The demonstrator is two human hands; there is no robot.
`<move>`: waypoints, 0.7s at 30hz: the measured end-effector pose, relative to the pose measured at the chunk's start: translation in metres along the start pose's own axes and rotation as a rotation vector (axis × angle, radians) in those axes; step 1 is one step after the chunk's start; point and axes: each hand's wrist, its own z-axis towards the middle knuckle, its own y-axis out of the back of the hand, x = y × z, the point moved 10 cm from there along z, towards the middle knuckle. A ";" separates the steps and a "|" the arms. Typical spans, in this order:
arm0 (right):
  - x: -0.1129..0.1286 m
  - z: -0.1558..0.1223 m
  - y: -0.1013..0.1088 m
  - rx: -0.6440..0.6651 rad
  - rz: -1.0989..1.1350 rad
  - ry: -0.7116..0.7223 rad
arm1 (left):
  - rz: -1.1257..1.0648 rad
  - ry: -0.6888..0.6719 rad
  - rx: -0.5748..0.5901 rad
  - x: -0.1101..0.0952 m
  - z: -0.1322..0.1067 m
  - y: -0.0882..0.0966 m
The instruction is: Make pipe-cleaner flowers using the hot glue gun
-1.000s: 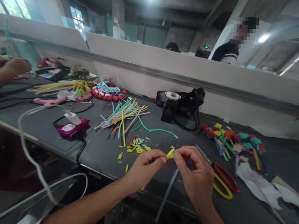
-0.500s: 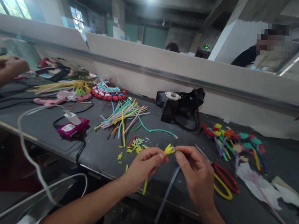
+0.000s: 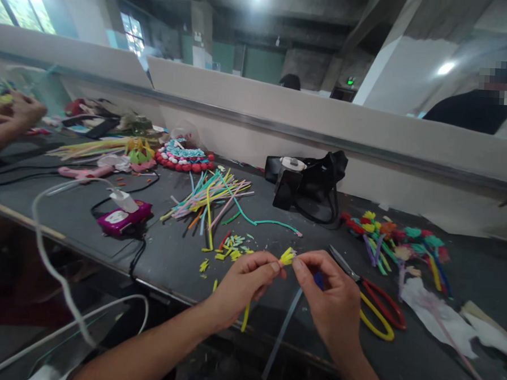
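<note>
My left hand (image 3: 255,275) pinches a small yellow pipe-cleaner flower (image 3: 287,256) at its base, the short petals fanning up and to the right. A yellow pipe cleaner (image 3: 245,317) hangs below that hand. The thumb and finger of my right hand (image 3: 327,287) close at the flower's right edge; what exactly lies between these tips is partly hidden. Behind the right fingers a bit of a blue thing (image 3: 319,280) shows. A pale translucent strip (image 3: 283,333) slants down past the table edge. Scissors (image 3: 373,298) with red and yellow handles lie open beside my right hand.
Cut yellow and green pieces (image 3: 233,248) lie before my hands, with a pipe-cleaner heap (image 3: 210,202) behind. Finished flowers (image 3: 387,234), a black bag (image 3: 322,179), a purple power block (image 3: 124,217) and a pink glue gun (image 3: 84,172) surround them. Another person's hands (image 3: 26,113) work at far left.
My right hand has shifted slightly left, its fingertips closing in on the yellow flower. The left hand stays nearly still. The person behind the partition has moved right.
</note>
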 end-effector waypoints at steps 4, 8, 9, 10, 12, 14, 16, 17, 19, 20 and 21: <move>0.000 0.000 0.001 -0.003 0.000 -0.011 | -0.014 -0.002 0.007 0.001 0.000 -0.001; -0.008 -0.002 0.006 -0.012 0.068 -0.067 | -0.081 0.031 0.010 0.004 0.001 -0.001; -0.012 -0.002 0.008 -0.020 0.080 -0.086 | -0.100 0.035 0.002 0.004 0.001 0.000; -0.015 -0.002 0.011 -0.033 0.084 -0.105 | -0.115 0.036 -0.010 0.003 0.002 0.002; -0.022 -0.001 0.014 -0.058 0.071 -0.128 | -0.136 0.034 -0.041 0.001 0.003 0.008; -0.027 0.000 0.015 -0.065 0.044 -0.133 | -0.142 0.035 -0.060 -0.001 0.004 0.014; -0.032 0.003 0.011 -0.044 0.002 -0.116 | -0.134 0.034 -0.057 -0.003 0.006 0.017; -0.034 0.004 0.007 -0.016 -0.036 -0.095 | -0.130 0.027 -0.053 -0.004 0.006 0.018; -0.041 0.007 0.000 0.059 -0.170 -0.036 | -0.123 0.010 -0.058 -0.006 0.008 0.022; -0.047 0.008 -0.004 0.107 -0.268 -0.009 | -0.120 -0.002 -0.067 -0.007 0.008 0.024; -0.055 0.008 -0.007 0.157 -0.385 0.004 | -0.116 -0.014 -0.076 -0.008 0.008 0.026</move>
